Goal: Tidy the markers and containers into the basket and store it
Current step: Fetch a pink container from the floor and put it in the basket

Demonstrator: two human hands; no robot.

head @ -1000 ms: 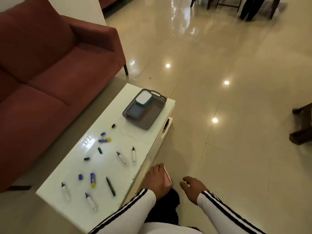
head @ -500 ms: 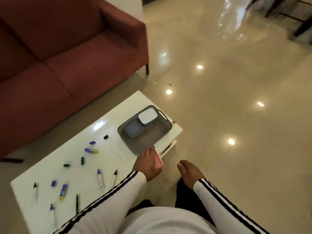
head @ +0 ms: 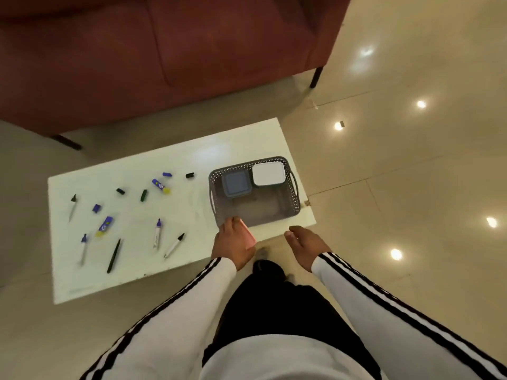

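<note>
fingers (head: 233,224) of the left hand (head: 233,244) are curled around a flat pink object (head: 248,237), clamped against the palm, with the fingertips right at the near wall of the grey perforated basket (head: 293,198). what the pink object is cannot be told. fingers of the right hand (head: 306,242) are loosely spread and hold nothing, hovering just off the near edge of the white worktop (head: 170,160). the basket sits at the right end of the worktop, and inside it, against the far wall, lie a blue-lidded container (head: 236,184) and a white-lidded container (head: 268,174) side by side. to the left of the basket, well apart from it, markers lie scattered on the worktop: a black marker (head: 113,255), a white marker with a purple cap (head: 157,233), another with a black tip (head: 174,245), two purple and yellow glue sticks (head: 160,186), and several loose caps (head: 96,208). a dark red sofa (head: 164,50) stands beyond the worktop on the glossy tiled floor (head: 411,174).
</note>
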